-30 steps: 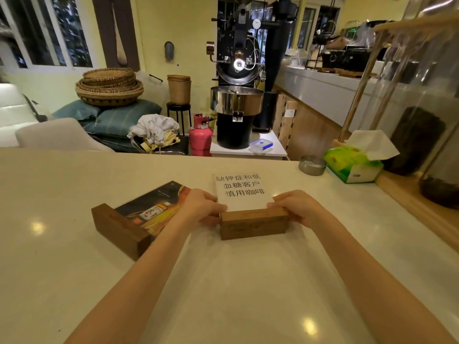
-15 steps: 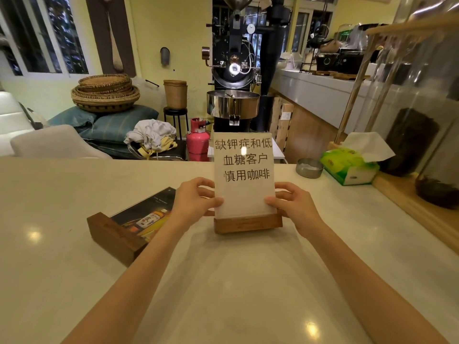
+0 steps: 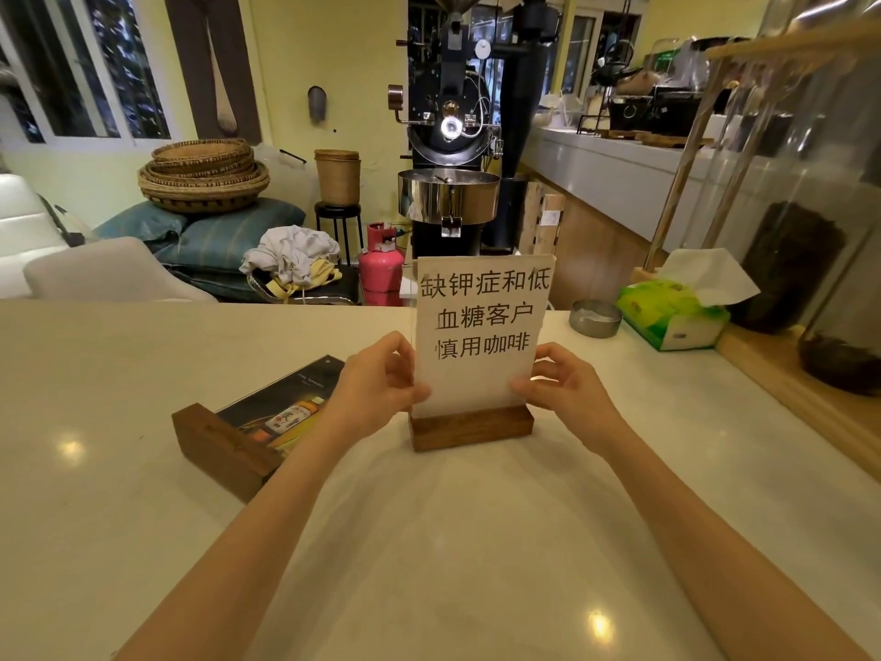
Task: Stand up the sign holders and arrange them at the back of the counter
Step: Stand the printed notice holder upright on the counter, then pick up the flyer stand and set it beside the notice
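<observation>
A sign holder with a white text sheet [image 3: 481,326] stands upright on its wooden base in the middle of the pale counter [image 3: 429,541]. My left hand [image 3: 376,388] pinches its left edge and my right hand [image 3: 562,388] pinches its right edge, just above the base. A second sign holder [image 3: 257,422], with a dark bottle picture and a wooden base, lies flat on the counter to the left, partly behind my left wrist.
A small metal dish [image 3: 596,317] and a green tissue box [image 3: 674,317] sit at the back right of the counter. A wooden ledge with tall glass jars [image 3: 801,260] runs along the right side. Beyond the counter's far edge stand a coffee roaster [image 3: 450,183] and a pink gas cylinder [image 3: 381,264].
The white sign holder went from lying flat to standing upright. Both hands shifted from its base ends to the sheet's side edges, and it now sits slightly farther back.
</observation>
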`<state>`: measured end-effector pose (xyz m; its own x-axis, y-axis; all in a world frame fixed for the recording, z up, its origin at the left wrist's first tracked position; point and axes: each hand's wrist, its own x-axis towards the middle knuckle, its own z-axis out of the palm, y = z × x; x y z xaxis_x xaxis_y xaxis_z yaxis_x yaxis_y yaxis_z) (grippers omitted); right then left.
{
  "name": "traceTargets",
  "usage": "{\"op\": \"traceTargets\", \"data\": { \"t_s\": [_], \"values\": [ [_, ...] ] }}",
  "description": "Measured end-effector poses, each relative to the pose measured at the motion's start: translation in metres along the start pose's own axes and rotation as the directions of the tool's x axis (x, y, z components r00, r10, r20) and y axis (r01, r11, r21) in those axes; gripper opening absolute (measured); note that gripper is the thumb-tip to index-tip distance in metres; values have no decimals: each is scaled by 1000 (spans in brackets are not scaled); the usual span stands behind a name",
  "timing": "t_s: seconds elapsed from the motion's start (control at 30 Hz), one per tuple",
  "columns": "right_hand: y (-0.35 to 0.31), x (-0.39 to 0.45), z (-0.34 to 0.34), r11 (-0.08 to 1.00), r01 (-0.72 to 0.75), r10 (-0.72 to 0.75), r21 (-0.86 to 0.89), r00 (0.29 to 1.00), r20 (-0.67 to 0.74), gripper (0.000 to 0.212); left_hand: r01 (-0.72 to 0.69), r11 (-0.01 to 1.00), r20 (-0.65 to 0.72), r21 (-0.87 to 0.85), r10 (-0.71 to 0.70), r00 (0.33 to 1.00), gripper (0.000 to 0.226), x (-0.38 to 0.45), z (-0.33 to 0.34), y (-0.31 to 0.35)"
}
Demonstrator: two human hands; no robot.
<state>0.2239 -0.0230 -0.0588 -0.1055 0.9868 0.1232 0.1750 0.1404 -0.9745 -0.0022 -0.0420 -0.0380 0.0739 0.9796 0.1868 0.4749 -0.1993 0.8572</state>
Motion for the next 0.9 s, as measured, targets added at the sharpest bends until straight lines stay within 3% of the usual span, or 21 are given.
{"op": "traceTargets", "data": {
  "t_s": [0.2, 0.3, 0.43, 0.47, 0.53, 0.63, 0.7, 0.8, 0.9],
  "values": [
    [-4, -4, -1, 996, -18, 18, -88, 1000, 3, 24, -26, 996, 18, 85, 25, 1000, 37, -4, -2, -1],
    [-11, -5, -1, 959, -53, 42, -280, 998, -47, 28, -13, 988, 64, 152, 3, 998, 28, -5, -2, 3],
    [-42, -7, -7, 676, -224, 222, -702, 970, -96, 34, 57, 975, 151, 213, -91, 984, 40, -3, -21, 13],
    [-53, -11, -6, 674, -234, 252, -701, 964, -79, 30, 72, 976, 153, 207, -105, 983, 41, -3, -31, 14],
    [-70, -22, 2, 793, -219, 263, -569, 965, -5, 22, 66, 965, 185, 253, -116, 976, 38, -1, -53, 12],
    [-82, -38, 31, 909, -167, 227, -381, 967, 119, 21, 57, 898, 262, 435, -187, 947, 37, 3, -78, -2],
    [-79, -43, 60, 947, -176, 236, -267, 949, 211, 21, 81, 849, 240, 522, -238, 941, 36, 4, -92, -14],
    [-62, -43, 107, 945, -291, 324, -148, 888, 326, 17, 169, 823, 184, 542, -312, 932, 36, 3, -111, -32],
    [-44, -37, 145, 869, -495, 459, 12, 814, 356, 22, 246, 767, 126, 593, -390, 912, 43, 3, -124, -48]
  ]
}}
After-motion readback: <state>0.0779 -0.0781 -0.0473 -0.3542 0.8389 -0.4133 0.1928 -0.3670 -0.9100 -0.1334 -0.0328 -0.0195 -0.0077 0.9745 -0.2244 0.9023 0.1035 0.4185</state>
